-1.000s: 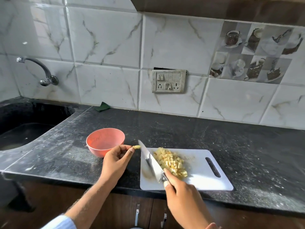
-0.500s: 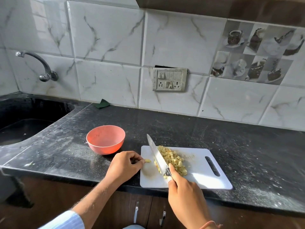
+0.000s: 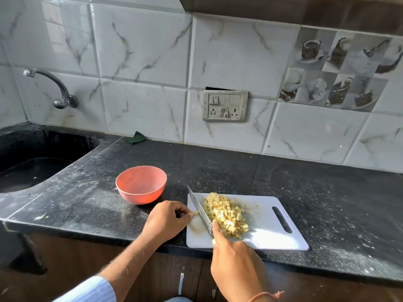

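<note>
The knife (image 3: 198,207) has a bright, smooth metal blade; the cutting board (image 3: 269,216) looks like smooth white plastic. Left of it the bowl (image 3: 140,187) is matt salmon plastic, on a countertop (image 3: 250,168) of dark polished stone, speckled and dusty. The far wall tiles (image 3: 141,51) are glossy, and the tap (image 3: 65,101) is shiny metal.

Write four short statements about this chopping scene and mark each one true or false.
1. The right hand grips the knife. True.
2. The pink bowl stands on the cutting board. False: it stands on the counter, left of the board.
3. The left hand pinches a small piece beside the blade. True.
4. The diced pile lies in the bowl. False: it lies on the board, right of the knife.
</note>
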{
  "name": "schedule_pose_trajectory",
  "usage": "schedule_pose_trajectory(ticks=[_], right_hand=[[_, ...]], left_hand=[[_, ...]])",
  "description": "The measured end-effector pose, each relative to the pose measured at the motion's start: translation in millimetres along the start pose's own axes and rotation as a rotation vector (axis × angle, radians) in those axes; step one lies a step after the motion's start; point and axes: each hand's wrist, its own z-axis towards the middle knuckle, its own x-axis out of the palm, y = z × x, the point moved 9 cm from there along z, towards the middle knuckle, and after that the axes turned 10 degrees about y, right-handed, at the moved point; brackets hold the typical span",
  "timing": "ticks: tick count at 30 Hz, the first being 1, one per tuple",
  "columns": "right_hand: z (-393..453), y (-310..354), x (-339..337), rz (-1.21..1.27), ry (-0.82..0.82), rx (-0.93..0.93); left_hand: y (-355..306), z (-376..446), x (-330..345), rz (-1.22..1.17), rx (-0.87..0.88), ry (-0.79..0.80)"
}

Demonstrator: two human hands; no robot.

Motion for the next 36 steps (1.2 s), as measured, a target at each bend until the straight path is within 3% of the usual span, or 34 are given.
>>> schedule_pose_trajectory(ticks=[11,20,27,36], right_hand=[[-5,-1,-4,0.105,-0.043,-0.015],[2,3,1,-0.031,-0.005,0.012],[-7,-3,-9,0.092,-0.055,0.011],[-2,7,2,0.044,0.013,0.013]], left_hand=[[-2,1,1,0.027,0.001,0.0],[-2,1,1,0.026,-0.008,0.023],[0,4,2,0.041,-0.007,0.021],[2,5,1,0.04,-0.001,0.011]])
